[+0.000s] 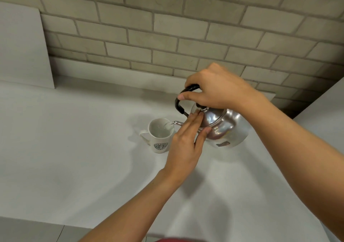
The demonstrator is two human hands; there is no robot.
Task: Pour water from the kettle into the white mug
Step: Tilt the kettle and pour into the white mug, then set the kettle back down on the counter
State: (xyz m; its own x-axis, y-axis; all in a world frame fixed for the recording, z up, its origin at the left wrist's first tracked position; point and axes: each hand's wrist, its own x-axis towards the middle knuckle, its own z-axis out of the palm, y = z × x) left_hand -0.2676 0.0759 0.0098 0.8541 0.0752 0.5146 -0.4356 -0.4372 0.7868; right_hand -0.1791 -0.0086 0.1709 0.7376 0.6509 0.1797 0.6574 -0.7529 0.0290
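While the steel kettle (223, 128) hangs tilted above the white counter (74, 148), water is leaving its spout (176, 123) and landing inside the white mug (160, 137), so the pour looks to be in its middle stretch. The mug interior appears only partly filled, though the clear water makes the level hard to read; what remains, by my judgement, is to top it up, bring the kettle level and set it down.

The right hand (216, 91) is wrapped around the black handle (184, 96), fingers curled closed over its top and the thumb tip showing on the near side. The left hand (186, 148) has its fingers straight and held together, pressed flat on the lid (210, 118) near the knob, with the thumb spread apart against the kettle's shoulder; it grips nothing.

Seen from the mug, the kettle sits at about three o'clock, just beside it and off the counter. Its long axis runs spout to rear, roughly nine to three, with the spout pointing toward nine o'clock and dipped over the mug's rim. The mug stands upright, its handle toward eight o'clock and its printed logo facing the viewer.
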